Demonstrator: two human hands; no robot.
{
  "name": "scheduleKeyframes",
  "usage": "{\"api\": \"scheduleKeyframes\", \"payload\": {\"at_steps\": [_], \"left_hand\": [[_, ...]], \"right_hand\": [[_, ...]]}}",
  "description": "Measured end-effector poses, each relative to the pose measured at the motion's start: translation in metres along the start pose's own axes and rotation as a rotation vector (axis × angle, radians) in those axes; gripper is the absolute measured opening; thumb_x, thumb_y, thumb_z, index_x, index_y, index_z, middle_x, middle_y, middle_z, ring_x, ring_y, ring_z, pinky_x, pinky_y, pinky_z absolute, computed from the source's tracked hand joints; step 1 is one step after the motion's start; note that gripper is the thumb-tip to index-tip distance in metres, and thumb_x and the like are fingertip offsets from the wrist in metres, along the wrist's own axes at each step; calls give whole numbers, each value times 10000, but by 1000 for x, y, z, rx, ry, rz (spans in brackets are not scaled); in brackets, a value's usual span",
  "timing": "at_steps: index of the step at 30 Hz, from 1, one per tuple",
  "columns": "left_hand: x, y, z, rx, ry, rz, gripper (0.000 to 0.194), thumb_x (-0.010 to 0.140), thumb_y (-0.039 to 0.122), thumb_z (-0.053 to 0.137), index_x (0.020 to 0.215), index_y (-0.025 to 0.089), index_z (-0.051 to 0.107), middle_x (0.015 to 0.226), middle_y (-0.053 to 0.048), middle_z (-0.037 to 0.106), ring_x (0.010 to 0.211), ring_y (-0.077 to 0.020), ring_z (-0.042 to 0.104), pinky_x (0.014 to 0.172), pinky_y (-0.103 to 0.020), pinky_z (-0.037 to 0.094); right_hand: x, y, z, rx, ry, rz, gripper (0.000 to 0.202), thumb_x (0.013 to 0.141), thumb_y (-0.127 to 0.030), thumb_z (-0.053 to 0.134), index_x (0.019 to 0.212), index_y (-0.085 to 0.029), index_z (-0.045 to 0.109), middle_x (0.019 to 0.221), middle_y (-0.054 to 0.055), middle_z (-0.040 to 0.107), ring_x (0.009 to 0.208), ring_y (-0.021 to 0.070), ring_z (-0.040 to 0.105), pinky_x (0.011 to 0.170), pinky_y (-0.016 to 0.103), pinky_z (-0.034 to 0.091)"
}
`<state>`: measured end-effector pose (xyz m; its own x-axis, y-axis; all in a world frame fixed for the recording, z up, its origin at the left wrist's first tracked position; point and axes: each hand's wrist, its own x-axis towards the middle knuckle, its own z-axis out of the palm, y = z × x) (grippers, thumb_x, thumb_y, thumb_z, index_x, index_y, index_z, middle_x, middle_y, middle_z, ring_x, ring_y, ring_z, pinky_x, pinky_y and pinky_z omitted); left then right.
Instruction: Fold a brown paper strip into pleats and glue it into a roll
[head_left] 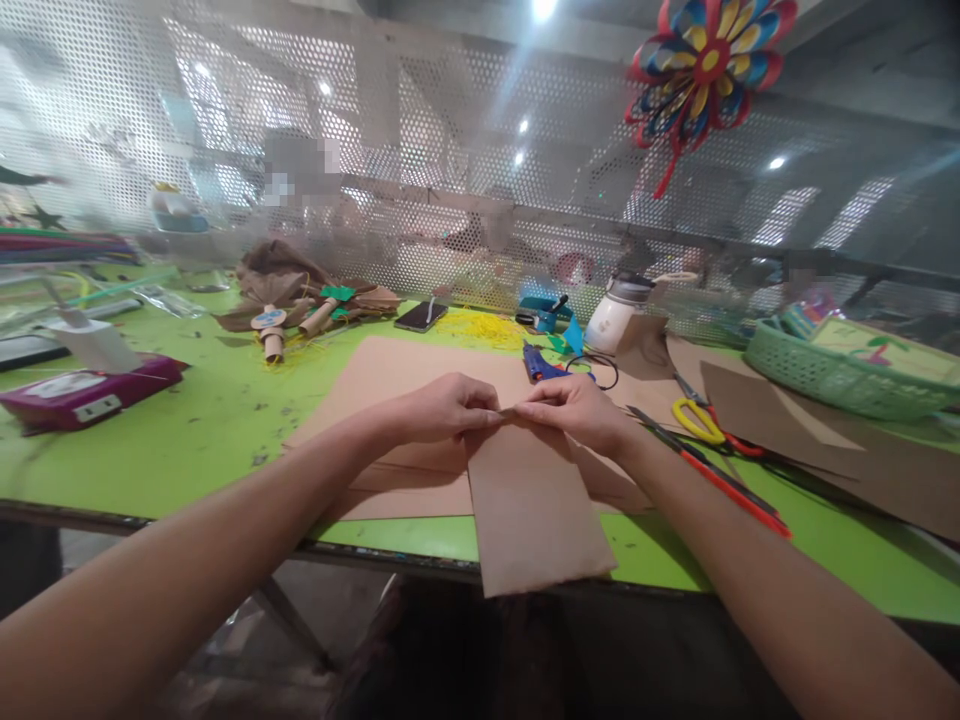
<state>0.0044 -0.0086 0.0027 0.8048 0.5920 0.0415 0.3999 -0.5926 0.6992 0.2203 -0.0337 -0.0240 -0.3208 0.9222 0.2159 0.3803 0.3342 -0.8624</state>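
A strip of brown kraft paper [532,510] hangs toward me, its near end reaching past the table's front edge. My left hand [454,405] pinches its far edge between thumb and fingers. Close beside it, my right hand [581,410] pinches the same edge, which looks narrowly folded or rolled there. Under both hands lie larger brown sheets [405,365] on the green table. Just behind my right hand is a blue glue gun [541,364] with a dark cord.
Yellow-handled scissors [697,420] and a red utility knife [739,490] lie at right, near a green basket [847,370]. Behind are a white bottle [616,312], yellow shreds [480,325], a phone [421,316] and paper crafts [300,300]. A purple power strip [94,395] sits left.
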Motion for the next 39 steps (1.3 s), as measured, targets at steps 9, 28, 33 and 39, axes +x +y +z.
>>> {"api": "scheduleKeyframes", "payload": {"at_steps": [9,28,33,39], "left_hand": [[-3,-12,-10,-91,-50,-6,280,806,386,549,697,132,598,561,16,563,499,-81,478,492,-193,350],[-8,0,7,-800,-326,46,226,761,359,663,748,140,607,559,36,547,473,-73,511,466,-191,396],[-7,0,15,-830,-389,-9,278,705,403,705,692,137,625,544,14,580,473,-88,521,491,-214,431],[-10,3,19,-577,-306,10,467,654,585,646,751,129,674,620,-30,639,524,-121,551,532,-255,459]], "right_hand": [[-2,-3,-10,127,-30,-47,265,710,-372,689,630,-128,624,503,-22,529,479,80,432,477,225,308],[-18,-26,-8,464,-359,-106,324,696,-264,735,1008,-191,690,894,51,665,787,159,617,707,272,503],[-19,-37,-2,370,-338,-218,177,699,-267,733,830,-149,717,804,55,622,748,154,578,686,273,496],[-22,-43,8,460,-341,-248,116,680,-208,746,748,-144,678,832,41,591,741,135,573,723,288,477]]}}
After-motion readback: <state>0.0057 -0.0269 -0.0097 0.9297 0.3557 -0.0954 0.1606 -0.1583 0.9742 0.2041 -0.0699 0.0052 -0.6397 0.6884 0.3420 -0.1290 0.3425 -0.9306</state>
